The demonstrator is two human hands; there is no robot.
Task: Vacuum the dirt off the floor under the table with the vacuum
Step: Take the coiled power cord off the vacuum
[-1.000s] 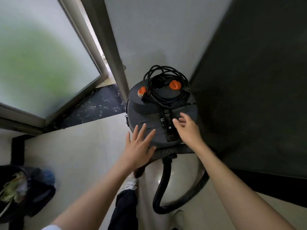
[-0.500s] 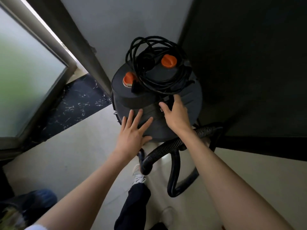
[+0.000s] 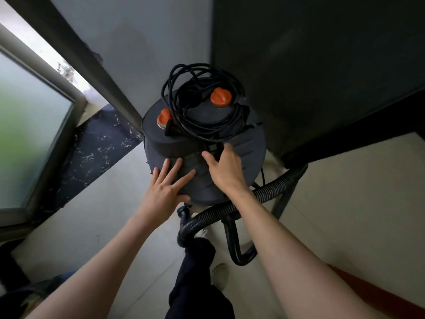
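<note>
- Vacuum [image 3: 239, 157]: a dark grey canister standing upright on the pale floor [image 3: 96, 217], tucked into a corner where the grey wall [image 3: 147, 42] meets a dark panel [image 3: 322, 65] on the right.
- My left hand [image 3: 164, 192] lies flat against the front of the canister body, fingers [image 3: 171, 170] spread wide and straight, gripping nothing.
- My right hand [image 3: 226, 168] rests higher up, at the rim below the lid, fingers loosely curved toward the middle latch; I cannot tell whether they have closed on anything there.
- A black power cord [image 3: 195, 93] sits coiled in a loose heap on the lid, between two orange knobs, one [image 3: 220, 97] at the back right, one [image 3: 162, 118] at the front left.
- The ribbed black hose [image 3: 271, 192] leaves the base, runs off to the right, and loops back down on the floor just in front of my feet.
- My dark trouser leg [image 3: 195, 284] and a light shoe [image 3: 219, 275] stand right behind that loop, so the hose lies between me and the canister.
- Behind and to the right the canister is hemmed in by wall and panel; to the left a dark door frame [image 3: 87, 63] slants close to it.
- Open floor lies toward me and to the left, up to a dark marbled threshold [image 3: 96, 153] and a frosted glass door [image 3: 27, 125].
- Some dark, blurred stuff sits at the bottom left edge; I cannot make out what it is.
</note>
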